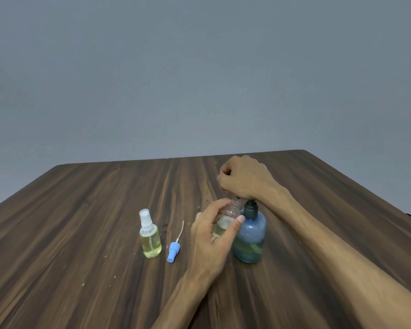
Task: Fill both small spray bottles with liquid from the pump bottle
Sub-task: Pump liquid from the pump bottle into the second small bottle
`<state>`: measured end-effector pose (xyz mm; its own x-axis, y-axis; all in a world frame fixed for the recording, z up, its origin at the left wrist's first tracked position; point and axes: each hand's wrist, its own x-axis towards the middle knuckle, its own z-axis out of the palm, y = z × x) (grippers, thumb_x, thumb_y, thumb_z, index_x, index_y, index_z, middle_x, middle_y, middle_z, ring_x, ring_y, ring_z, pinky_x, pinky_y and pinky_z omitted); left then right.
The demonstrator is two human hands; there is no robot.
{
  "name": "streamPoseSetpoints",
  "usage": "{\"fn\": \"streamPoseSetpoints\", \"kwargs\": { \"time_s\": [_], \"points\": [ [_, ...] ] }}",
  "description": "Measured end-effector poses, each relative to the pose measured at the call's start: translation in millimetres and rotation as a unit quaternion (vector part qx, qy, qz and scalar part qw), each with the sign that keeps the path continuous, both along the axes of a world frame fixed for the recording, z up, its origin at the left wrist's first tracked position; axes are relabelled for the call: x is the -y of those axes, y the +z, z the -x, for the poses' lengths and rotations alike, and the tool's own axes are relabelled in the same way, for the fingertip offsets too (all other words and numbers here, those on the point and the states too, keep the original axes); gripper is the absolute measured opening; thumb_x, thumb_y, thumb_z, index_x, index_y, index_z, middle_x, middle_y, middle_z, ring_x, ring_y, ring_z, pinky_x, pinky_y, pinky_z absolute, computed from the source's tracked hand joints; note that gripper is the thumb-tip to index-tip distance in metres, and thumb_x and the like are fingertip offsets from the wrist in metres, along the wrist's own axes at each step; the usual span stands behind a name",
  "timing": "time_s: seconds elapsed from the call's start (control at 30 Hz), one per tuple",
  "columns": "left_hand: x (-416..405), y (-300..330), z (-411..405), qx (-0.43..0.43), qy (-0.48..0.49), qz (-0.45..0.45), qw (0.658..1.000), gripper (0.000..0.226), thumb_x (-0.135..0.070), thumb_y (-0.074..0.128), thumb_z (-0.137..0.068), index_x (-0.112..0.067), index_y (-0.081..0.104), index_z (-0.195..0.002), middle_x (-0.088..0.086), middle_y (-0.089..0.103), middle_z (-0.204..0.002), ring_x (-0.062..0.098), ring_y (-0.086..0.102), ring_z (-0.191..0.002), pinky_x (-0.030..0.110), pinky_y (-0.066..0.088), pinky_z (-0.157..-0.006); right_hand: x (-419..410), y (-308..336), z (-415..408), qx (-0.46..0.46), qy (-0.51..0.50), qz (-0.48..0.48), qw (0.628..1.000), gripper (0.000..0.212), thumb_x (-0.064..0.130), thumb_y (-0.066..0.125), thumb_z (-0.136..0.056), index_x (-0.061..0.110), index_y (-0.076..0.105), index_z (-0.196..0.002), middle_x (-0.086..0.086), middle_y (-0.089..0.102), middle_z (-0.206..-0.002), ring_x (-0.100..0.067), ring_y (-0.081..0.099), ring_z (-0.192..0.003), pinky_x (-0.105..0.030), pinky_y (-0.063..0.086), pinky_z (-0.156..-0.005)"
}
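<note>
A blue pump bottle [250, 236] stands on the table, partly filled with yellowish liquid. My right hand [243, 179] is curled over its pump head, which it hides. My left hand [214, 236] grips an uncapped clear small spray bottle [228, 216], tilted, with its neck under the right hand next to the pump. A little pale liquid sits in its bottom. A second small spray bottle [150, 237] with a white sprayer cap stands upright to the left, nearly full of yellow liquid. A blue sprayer cap [172, 251] with its thin tube lies between them.
The dark wood-grain table [81, 222] has its far edge against a plain grey wall. Small pale specks dot the surface near the bottles. A dark object [409, 215] peeks over the table's right edge.
</note>
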<state>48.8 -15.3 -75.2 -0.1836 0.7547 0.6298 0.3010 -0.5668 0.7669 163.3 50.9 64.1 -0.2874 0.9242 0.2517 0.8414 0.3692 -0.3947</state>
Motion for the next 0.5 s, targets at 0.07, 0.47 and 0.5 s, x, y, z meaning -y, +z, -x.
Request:
{"fn": "streamPoseSetpoints", "kwargs": {
  "time_s": [0.07, 0.47, 0.5],
  "points": [
    [0.0, 2.2, -1.0, -0.002, -0.003, 0.001, 1.000, 0.034, -0.048, 0.073, -0.094, -0.028, 0.073, -0.121, -0.011, 0.078, -0.108, 0.020, 0.074, -0.103, 0.056, 0.057, -0.092, -1.7, -1.6, -0.3, 0.014, 0.003, 0.031, 0.999, 0.024, 0.025, 0.061, -0.088, 0.014, 0.078, -0.073, 0.002, 0.071, -0.067, -0.015, 0.057, -0.061, -0.031, 0.044, -0.060],
    [1.0, 1.7, -1.6, 0.000, 0.006, 0.017, 1.000, 0.035, -0.048, 0.073, -0.092, -0.030, 0.073, -0.121, -0.016, 0.078, -0.109, 0.017, 0.073, -0.102, 0.051, 0.056, -0.093, -3.5, -7.3, 0.9, 0.038, 0.001, 0.072, 0.997, 0.023, 0.024, 0.059, -0.084, 0.014, 0.079, -0.078, 0.001, 0.069, -0.066, -0.021, 0.061, -0.067, -0.032, 0.043, -0.060],
    [0.8, 1.2, -1.5, 0.001, 0.007, 0.014, 1.000, 0.034, -0.047, 0.074, -0.093, -0.029, 0.073, -0.121, -0.015, 0.078, -0.110, 0.016, 0.073, -0.102, 0.052, 0.056, -0.093, -3.4, -6.5, 1.2, 0.043, 0.000, 0.070, 0.997, 0.023, 0.025, 0.059, -0.084, 0.016, 0.079, -0.077, 0.002, 0.071, -0.068, -0.021, 0.064, -0.070, -0.032, 0.043, -0.060]
  ]
}}
